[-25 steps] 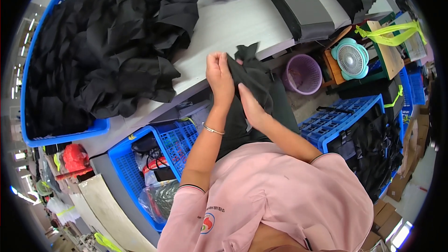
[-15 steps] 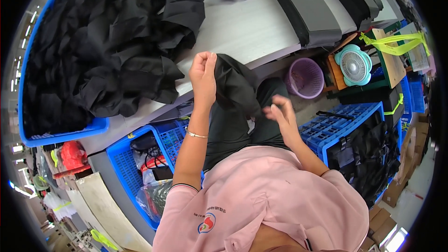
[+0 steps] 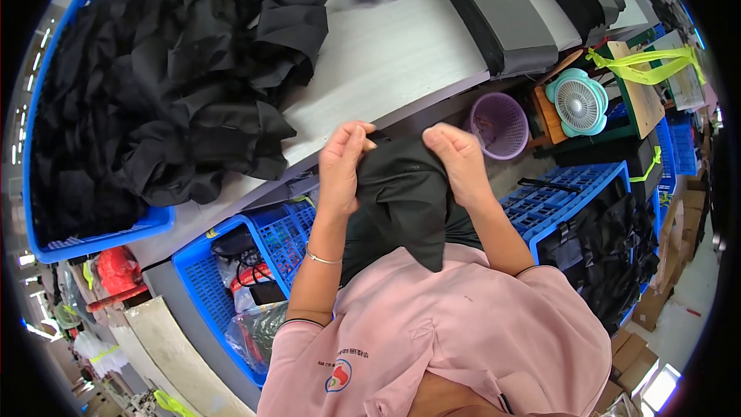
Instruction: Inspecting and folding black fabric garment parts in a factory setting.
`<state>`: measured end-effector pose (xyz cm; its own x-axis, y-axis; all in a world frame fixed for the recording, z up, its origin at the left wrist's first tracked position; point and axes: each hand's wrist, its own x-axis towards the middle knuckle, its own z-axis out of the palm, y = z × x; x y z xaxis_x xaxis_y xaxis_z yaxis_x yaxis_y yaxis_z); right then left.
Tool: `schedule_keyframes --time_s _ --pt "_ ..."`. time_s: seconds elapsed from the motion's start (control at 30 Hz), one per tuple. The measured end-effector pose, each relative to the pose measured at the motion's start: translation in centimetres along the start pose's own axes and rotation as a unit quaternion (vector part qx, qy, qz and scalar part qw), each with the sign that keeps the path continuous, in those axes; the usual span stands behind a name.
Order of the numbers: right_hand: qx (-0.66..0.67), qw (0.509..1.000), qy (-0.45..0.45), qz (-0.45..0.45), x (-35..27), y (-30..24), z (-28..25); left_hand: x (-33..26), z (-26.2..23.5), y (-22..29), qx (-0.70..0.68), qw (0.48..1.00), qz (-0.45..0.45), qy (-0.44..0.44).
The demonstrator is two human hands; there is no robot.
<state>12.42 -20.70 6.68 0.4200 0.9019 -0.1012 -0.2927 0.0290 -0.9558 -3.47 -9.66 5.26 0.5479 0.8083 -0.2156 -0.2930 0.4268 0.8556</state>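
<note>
A piece of black cloth (image 3: 405, 201) hangs between my two hands above my lap, creased and drooping to a point near my shirt. My left hand (image 3: 345, 164) pinches its upper left part, thumb against fingers. On the other side, my right hand (image 3: 458, 161) grips the upper right corner between thumb and fingers. A big heap of black cloth pieces (image 3: 177, 85) lies to the left, partly in a blue crate (image 3: 108, 243) and spilling over the white table (image 3: 370, 54).
Stacks of dark flat pieces (image 3: 502, 23) sit at the table's far right. Beyond my right hand stand a purple basket (image 3: 500, 127) and a small teal fan (image 3: 577, 106). Blue crates flank me: one holding bagged items (image 3: 262, 324), another black strapped goods (image 3: 602, 262).
My right hand has come up and in and taken hold of the cloth's right corner. The cloth, earlier hanging from my left hand alone, is now spread between both hands.
</note>
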Motion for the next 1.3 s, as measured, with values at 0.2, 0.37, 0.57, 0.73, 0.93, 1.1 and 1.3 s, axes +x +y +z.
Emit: schedule_keyframes --time_s 0.2,0.37,0.57,0.73,0.93,1.1,1.3 --pt "-0.227 0.967 -0.061 -0.093 2.0 2.7 0.3 -4.9 -0.3 -4.1 -0.243 0.902 -0.265 -0.239" --pt "-0.046 0.983 -0.162 0.067 -0.5 8.1 3.7 -6.5 -0.2 -6.2 -0.261 0.88 -0.149 -0.368" --pt "0.018 0.985 -0.158 0.066 -1.9 8.6 6.0 -6.8 1.5 -6.2 -0.243 0.875 -0.173 -0.38" --pt "-0.221 0.932 -0.255 0.131 -4.9 8.9 5.7 -8.2 5.6 -2.6 -0.142 0.914 -0.113 -0.363" --pt "-0.206 0.948 -0.156 0.186 -6.6 10.9 0.9 -0.6 7.5 -1.4 -0.194 0.97 -0.118 -0.087" --pt "-0.13 0.983 0.121 0.036 -5.1 5.7 -2.5 0.3 3.0 -1.5 -0.17 0.984 -0.035 0.048" --pt "-0.233 0.966 -0.022 -0.114 -2.9 0.9 -0.2 -2.3 3.3 -2.4 -0.061 0.985 -0.159 -0.043"
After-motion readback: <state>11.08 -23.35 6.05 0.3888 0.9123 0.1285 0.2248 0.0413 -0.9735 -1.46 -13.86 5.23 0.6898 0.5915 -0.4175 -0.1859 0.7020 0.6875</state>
